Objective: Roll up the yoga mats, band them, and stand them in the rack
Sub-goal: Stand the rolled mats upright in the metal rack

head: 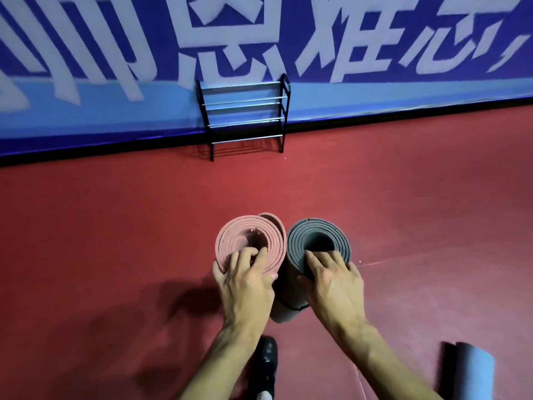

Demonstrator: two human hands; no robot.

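Two rolled mats stand upright side by side in front of me on the red floor. My left hand point(245, 280) grips the top rim of the pink rolled mat point(245, 235), fingers hooked into its spiral. My right hand point(331, 280) grips the top rim of the grey rolled mat point(317, 238), which has a black band point(294, 307) low around it. Any band on the pink mat is hidden. The black rack point(245, 116) with silver rails stands empty against the wall, further ahead.
A blue banner wall point(375, 53) with large white characters runs along the back. Another rolled grey-blue mat point(473, 370) lies at the lower right. My black shoe point(266, 359) shows between my forearms. Red floor point(115, 226) stretches between me and the rack.
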